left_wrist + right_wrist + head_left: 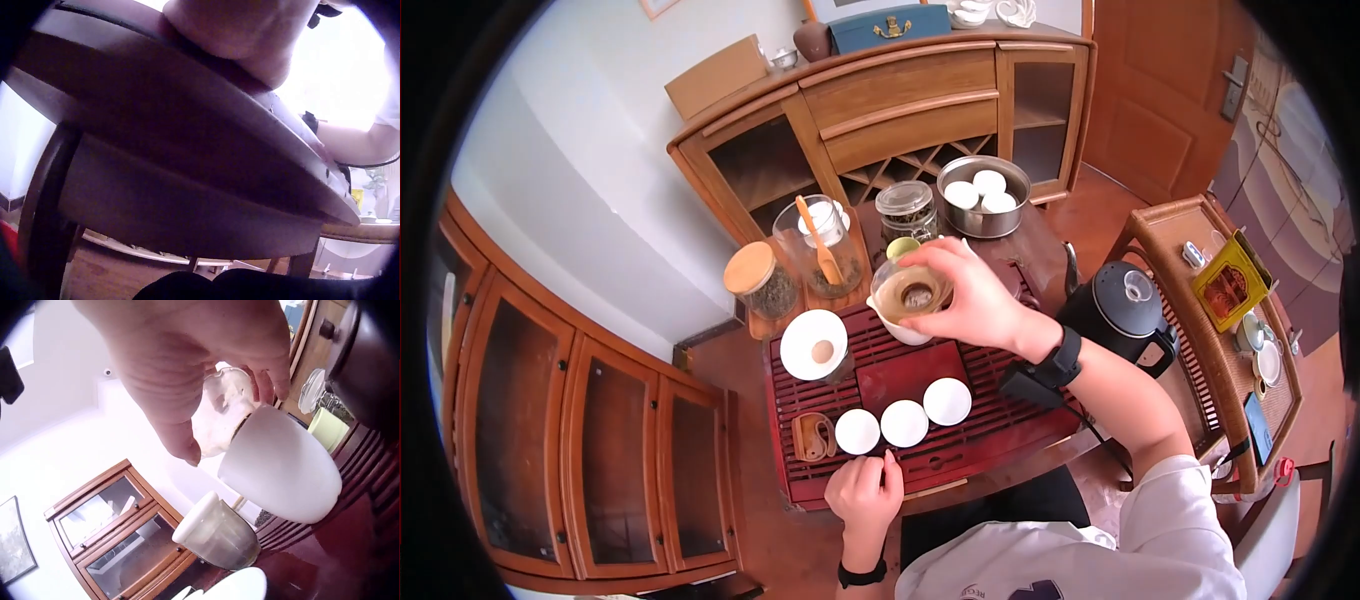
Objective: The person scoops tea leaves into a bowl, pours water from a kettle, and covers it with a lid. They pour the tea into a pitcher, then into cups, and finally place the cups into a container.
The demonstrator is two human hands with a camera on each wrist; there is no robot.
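Note:
In the head view my right hand (975,300) pinches the rim of a clear glass vessel (890,290), thumb on the near side and fingers on the far side. Brownish contents show inside it. The vessel is over a white cup (912,335); the right wrist view shows this white cup (281,465) tilted beside the glass (228,403), below my right hand (187,356). My left hand (865,492) is at the tray's front edge, fingers loosely curled, holding nothing. Its underside (240,37) shows above the table edge in the left wrist view.
Three small white cups (905,424) and a wooden holder (813,437) line the red tray (930,462). A white strainer (812,340) sits left. Jars (762,283) and a steel bowl (983,222) stand behind. A black kettle (1115,305) is right.

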